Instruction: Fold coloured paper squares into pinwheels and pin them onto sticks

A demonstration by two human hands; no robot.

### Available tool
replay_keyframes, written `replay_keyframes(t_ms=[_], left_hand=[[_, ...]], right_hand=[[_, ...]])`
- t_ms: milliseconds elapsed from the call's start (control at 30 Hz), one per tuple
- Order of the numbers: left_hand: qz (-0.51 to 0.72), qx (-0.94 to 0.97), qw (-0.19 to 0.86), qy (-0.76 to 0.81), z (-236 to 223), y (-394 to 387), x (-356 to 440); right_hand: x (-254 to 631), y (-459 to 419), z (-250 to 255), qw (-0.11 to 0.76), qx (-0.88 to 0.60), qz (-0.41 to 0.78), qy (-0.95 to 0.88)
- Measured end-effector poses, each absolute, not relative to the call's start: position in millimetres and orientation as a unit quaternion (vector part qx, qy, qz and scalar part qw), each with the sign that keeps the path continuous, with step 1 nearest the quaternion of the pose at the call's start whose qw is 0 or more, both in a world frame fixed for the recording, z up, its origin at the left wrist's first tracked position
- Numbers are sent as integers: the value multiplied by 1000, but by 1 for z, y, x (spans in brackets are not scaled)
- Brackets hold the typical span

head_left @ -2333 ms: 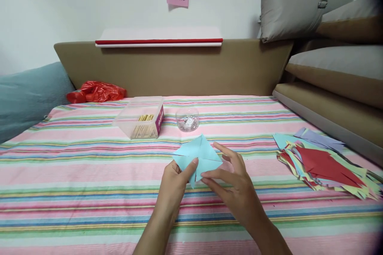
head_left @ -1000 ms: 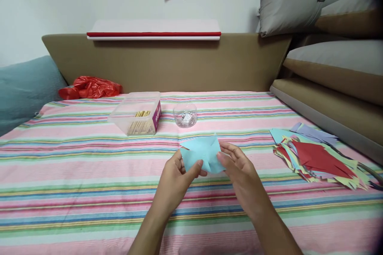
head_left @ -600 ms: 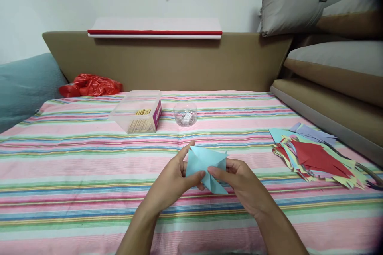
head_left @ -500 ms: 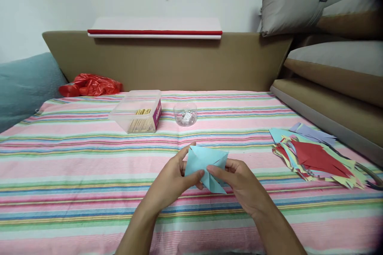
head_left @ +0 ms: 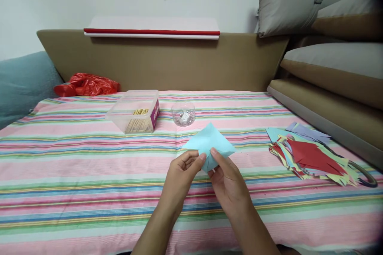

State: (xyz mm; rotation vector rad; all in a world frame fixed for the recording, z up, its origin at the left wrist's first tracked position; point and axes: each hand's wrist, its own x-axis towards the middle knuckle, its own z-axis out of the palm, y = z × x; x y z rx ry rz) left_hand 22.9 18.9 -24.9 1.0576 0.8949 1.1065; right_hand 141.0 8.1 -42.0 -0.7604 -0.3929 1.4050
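Observation:
A light blue square of paper (head_left: 210, 139), with slits cut in from its corners, is held up above the striped cloth, one corner pointing away from me. My left hand (head_left: 183, 171) pinches its lower left part, thumb on top and fingers partly behind. On the lower right, my right hand (head_left: 229, 177) grips it the same way, its thumb near the paper's middle. Both thumb tips lie close together over the centre. The underside of the sheet is hidden.
Beyond the paper stand a clear round dish (head_left: 183, 114) of small metal pieces and a plastic box (head_left: 131, 105) with wooden sticks. Rightward lie a pile of cut coloured paper (head_left: 317, 157) and dark-handled scissors (head_left: 366, 175). Cushions (head_left: 332, 83) stack at the right edge.
The blue paper has turned so a corner points away from me and sits slightly higher. Both hands have shifted their hold on it, and the view has moved a little.

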Motion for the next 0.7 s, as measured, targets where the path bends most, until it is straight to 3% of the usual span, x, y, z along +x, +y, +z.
replay_keyframes(t_ms=[333,467,567,700], left_hand=[[532,377,623,431,-31,22,23],[560,318,627,439,-30,27,15],[568,303,625,441,-28,29,10],[572,314,617,440,-26,29,11]], right_hand=[[136,2,-42,659,-394,575,-282],[151,0,-45,679,-467,333,-459],[163,0,-47,579,-477,93,-654],[167,-1,-45,501,-448,-16,-740]])
